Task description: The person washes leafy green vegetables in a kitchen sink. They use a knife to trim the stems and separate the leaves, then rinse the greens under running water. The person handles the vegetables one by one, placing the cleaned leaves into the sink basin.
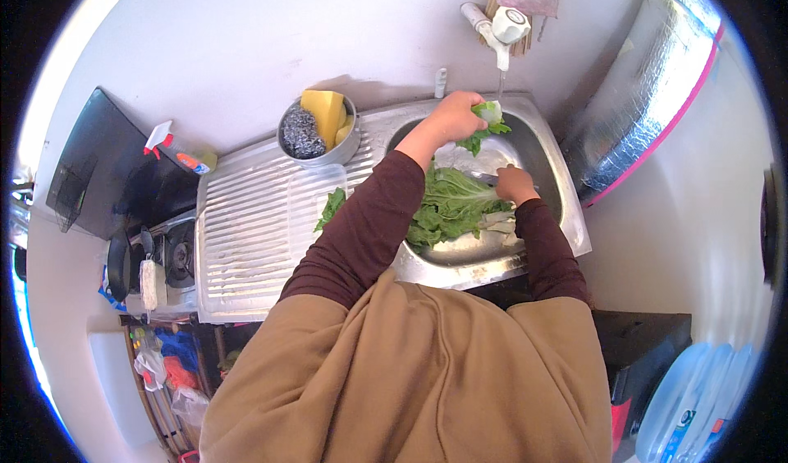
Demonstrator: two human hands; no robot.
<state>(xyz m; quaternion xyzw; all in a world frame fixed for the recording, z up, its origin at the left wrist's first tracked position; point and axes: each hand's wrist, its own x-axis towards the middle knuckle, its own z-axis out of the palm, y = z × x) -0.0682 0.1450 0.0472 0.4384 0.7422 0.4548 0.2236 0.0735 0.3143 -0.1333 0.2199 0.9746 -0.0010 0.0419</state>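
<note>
My left hand (pixel 457 117) grips a short piece of leafy green (pixel 489 115) with a pale stem end, close to the thin stream of water under the tap (pixel 502 50). Lower and to the right, my right hand (pixel 514 183) is closed around what looks like a knife, its grey blade (pixel 483 177) pointing left over the sink (pixel 545 155). Large green leaves (pixel 452 198) with pale ribs lie in the basin beneath the blade. Cut pale stalks (pixel 495 221) rest beside them. Left of my left forearm, a clear plastic container (pixel 301 217) has a green leaf piece (pixel 332 208) at it.
A metal pot (pixel 335 155) holding a yellow sponge (pixel 320 109) and a steel scourer (pixel 301 132) stands on the ribbed drainboard (pixel 240 247). At far left are a spray bottle (pixel 181 149) and a gas stove (pixel 180 250). A foil-faced sheet (pixel 646 93) leans right of the sink.
</note>
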